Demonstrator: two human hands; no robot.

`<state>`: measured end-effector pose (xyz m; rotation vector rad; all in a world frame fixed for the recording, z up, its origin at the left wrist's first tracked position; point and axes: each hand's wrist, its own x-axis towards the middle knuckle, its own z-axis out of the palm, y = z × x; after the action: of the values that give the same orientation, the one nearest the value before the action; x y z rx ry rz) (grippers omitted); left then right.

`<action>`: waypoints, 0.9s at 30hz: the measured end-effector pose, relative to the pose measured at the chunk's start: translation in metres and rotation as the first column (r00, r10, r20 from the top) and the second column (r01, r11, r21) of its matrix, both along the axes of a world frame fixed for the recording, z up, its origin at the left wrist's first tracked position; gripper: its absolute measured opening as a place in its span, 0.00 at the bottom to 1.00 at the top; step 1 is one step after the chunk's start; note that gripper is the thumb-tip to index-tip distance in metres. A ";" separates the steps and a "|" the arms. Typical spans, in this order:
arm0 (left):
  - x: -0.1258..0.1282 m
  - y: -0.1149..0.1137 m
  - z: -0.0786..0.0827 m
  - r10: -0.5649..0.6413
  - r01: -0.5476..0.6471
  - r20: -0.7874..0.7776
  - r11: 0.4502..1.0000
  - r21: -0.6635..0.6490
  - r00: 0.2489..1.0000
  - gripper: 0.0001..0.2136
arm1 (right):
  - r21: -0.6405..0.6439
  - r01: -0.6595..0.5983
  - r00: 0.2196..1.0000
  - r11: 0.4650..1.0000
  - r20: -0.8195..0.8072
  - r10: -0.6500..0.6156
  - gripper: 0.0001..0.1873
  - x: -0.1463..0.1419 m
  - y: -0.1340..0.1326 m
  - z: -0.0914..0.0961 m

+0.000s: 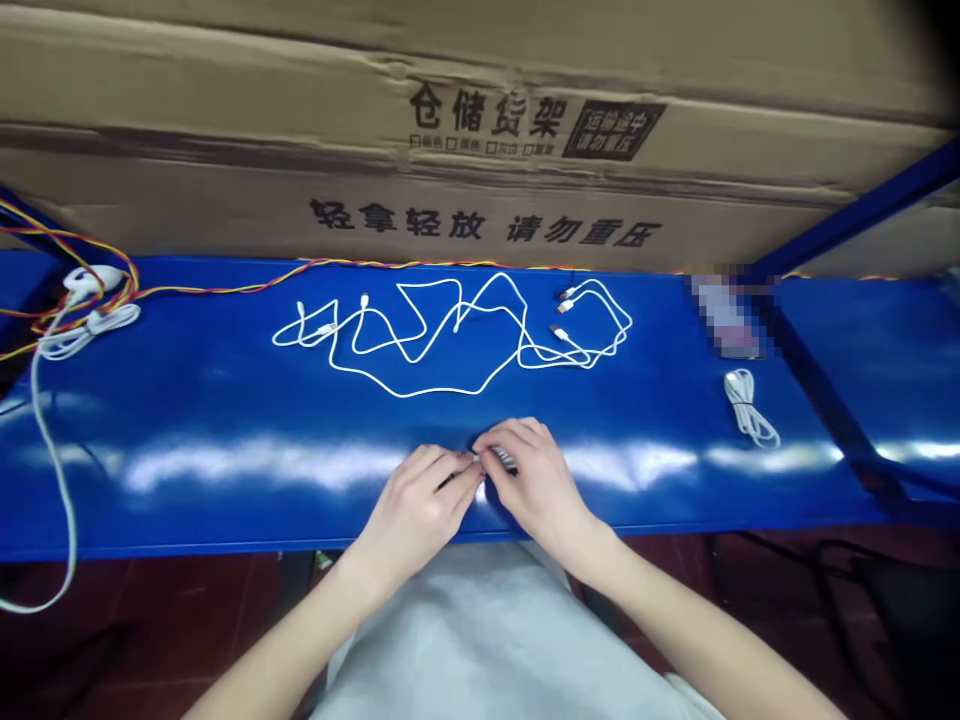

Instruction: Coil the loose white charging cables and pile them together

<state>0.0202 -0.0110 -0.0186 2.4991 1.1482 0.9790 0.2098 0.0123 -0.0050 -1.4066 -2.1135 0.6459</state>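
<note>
My left hand [420, 505] and my right hand [536, 475] meet close to the front edge of the blue shelf [225, 510]. Between them is a white charging cable [505, 458], bunched small and mostly covered by my fingers. The right fingers are curled around the bunch, while the left thumb and fingers pinch at its left side. Exactly what lies at the fingertips is hidden. Beyond my hands, several loose white charging cables [442, 390] lie spread in tangled loops, with plugs at both ends of the spread.
A coiled, tied white cable [742, 408] lies at right, below a blurred-out item [727, 318]. At left are a white power plug and cord [94, 280] with red-and-yellow wires [225, 290]. Large cardboard boxes [225, 200] stand behind; a blue post [862, 210] rises at right.
</note>
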 end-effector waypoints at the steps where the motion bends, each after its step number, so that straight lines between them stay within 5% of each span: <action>1: 0.000 0.001 0.000 0.000 0.000 0.000 1.000 0.005 1.000 0.09 | 0.024 -0.023 0.999 0.999 -0.025 0.024 0.08 0.002 -0.002 -0.002; 6: 0.000 0.003 0.003 -0.001 0.001 0.017 1.000 0.023 1.000 0.06 | 0.118 -0.138 0.985 0.983 -0.083 0.148 0.13 0.022 -0.010 -0.006; 10: 0.000 0.003 0.003 -0.012 0.012 -0.008 1.000 -0.003 1.000 0.07 | 0.178 -0.296 0.955 0.938 0.026 0.296 0.17 0.031 -0.012 -0.004; 16: 0.001 0.000 0.001 0.000 0.000 -0.020 1.000 0.014 1.000 0.06 | 0.095 -0.316 0.934 0.944 0.205 0.292 0.13 0.025 -0.011 0.007; 27: 0.002 0.001 0.004 0.159 -0.162 -0.031 0.983 -0.087 0.987 0.12 | 0.062 -0.302 0.923 0.951 0.267 0.276 0.12 0.017 -0.007 0.016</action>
<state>0.0224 -0.0105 -0.0145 2.3848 1.3874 0.9175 0.2269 0.0052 0.0109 -1.1838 -2.5521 0.4755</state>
